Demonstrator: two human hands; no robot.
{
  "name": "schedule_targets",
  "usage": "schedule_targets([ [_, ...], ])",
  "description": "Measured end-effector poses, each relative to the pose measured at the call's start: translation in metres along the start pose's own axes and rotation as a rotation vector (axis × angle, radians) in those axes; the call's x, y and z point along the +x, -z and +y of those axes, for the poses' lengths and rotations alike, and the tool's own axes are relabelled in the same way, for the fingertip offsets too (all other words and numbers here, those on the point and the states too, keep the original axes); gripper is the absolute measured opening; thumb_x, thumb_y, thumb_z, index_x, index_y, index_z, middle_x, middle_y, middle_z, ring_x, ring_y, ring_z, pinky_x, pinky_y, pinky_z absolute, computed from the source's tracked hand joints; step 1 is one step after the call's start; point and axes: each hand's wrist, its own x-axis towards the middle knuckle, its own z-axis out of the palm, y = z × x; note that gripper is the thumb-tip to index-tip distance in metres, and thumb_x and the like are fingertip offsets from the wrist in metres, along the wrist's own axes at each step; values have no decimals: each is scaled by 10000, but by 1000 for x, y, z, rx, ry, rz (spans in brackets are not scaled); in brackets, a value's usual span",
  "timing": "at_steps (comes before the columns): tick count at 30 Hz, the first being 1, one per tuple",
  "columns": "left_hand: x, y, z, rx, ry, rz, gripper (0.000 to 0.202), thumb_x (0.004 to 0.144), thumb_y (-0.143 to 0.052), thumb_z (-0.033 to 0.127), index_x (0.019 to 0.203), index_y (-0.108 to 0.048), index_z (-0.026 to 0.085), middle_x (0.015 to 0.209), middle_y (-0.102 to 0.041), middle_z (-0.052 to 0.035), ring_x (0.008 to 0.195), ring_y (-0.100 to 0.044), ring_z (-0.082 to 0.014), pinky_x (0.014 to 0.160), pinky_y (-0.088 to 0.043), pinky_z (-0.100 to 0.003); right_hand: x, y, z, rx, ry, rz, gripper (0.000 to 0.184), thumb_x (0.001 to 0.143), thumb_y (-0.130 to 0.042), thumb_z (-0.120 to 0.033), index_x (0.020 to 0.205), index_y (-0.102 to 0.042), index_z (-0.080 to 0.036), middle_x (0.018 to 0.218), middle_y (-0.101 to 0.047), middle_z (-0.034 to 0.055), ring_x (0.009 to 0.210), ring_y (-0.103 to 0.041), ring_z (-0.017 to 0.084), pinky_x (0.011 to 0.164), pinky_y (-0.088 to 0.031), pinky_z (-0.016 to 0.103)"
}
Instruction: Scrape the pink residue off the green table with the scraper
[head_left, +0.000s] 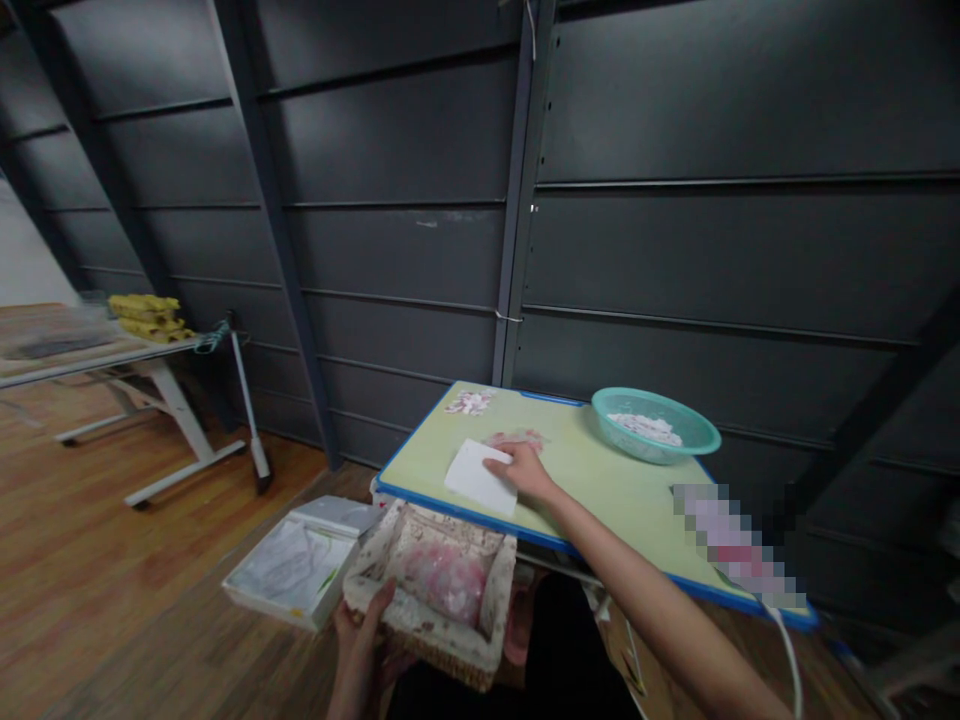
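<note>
My left hand is closed on the near left rim of a cloth-lined wicker basket, held just below the table's front edge. Inside the basket lies a clear plastic bag with pinkish contents. On the yellow-green tabletop my right hand grips the right side of a white rectangular card, thumb on top. Right behind the card sits a small patch of pinkish pieces. A cluster of small white and brownish pieces lies at the far left corner.
A turquoise plastic basin with white pieces stands at the back right. A pixelated flat item with a white cable is at the right edge. An open white box is at lower left. Another table carries yellow bundles.
</note>
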Motion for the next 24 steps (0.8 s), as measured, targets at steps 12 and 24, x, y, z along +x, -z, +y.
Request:
schedule_targets([
  [12,1,-4,-5,-31,105,-33,650,653,-709,394,1211,-379,352,1076,-521,-52,577,-618,-167,558,-566,-489,-13,120,42,-245,-248,583,358,724,-593,-357,894,-718,-68,826,-714,154,732,-631,252,623,-437,300],
  [24,0,-8,-19,-20,93,-48,665,610,-754,391,1194,-439,359,1087,-550,-52,675,-670,-194,604,-562,-402,4,140,52,-435,-241,382,229,710,-629,-273,831,-730,-107,792,-720,113,724,-635,224,631,-436,270],
])
